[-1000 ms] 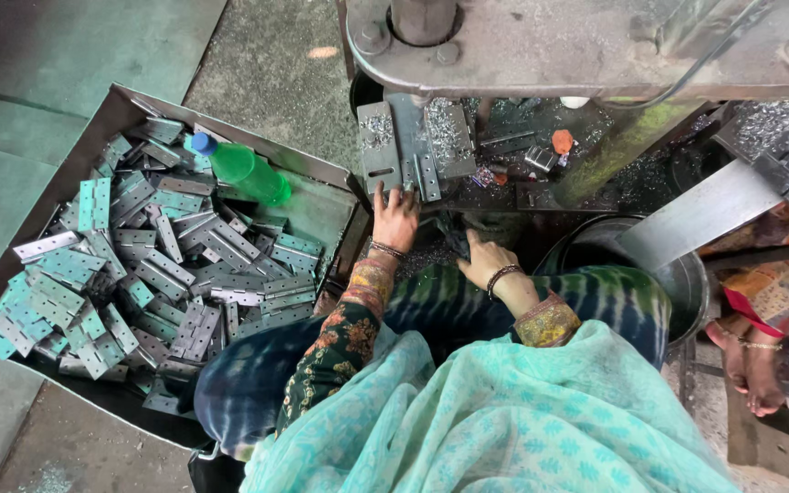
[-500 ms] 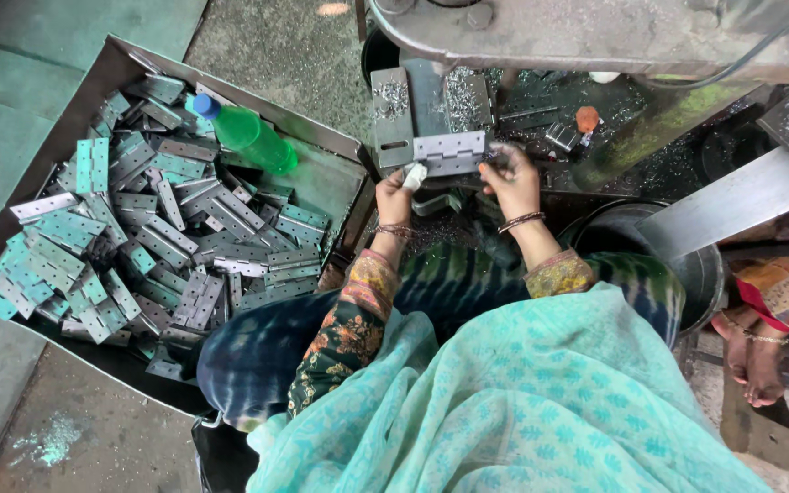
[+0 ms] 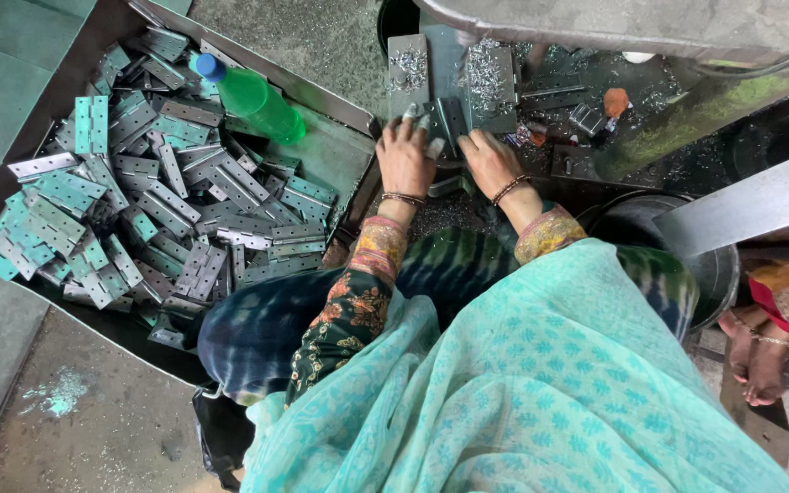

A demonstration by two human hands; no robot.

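Observation:
My left hand (image 3: 404, 157) and my right hand (image 3: 490, 162) rest side by side on the bed of a grey press machine (image 3: 468, 73). Both grip a small dark metal hinge (image 3: 452, 121) lying flat between their fingertips. My left fingertips are wrapped in pale tape. Bangles sit on both wrists, and a teal patterned shawl (image 3: 541, 383) covers my lap. A big metal tray (image 3: 335, 160) on my left is heaped with several grey and teal hinges (image 3: 139, 201).
A green plastic bottle with a blue cap (image 3: 253, 99) lies in the tray's far corner. Metal shavings and an orange lump (image 3: 615, 100) litter the machine bed. A round metal tub (image 3: 719, 269) and a slanted chute (image 3: 751, 201) stand right, beside another person's foot (image 3: 764, 361).
My hands rose from near my lap to the machine, holding a hinge up half a second ago. Now they have lowered it flat onto the press bed.

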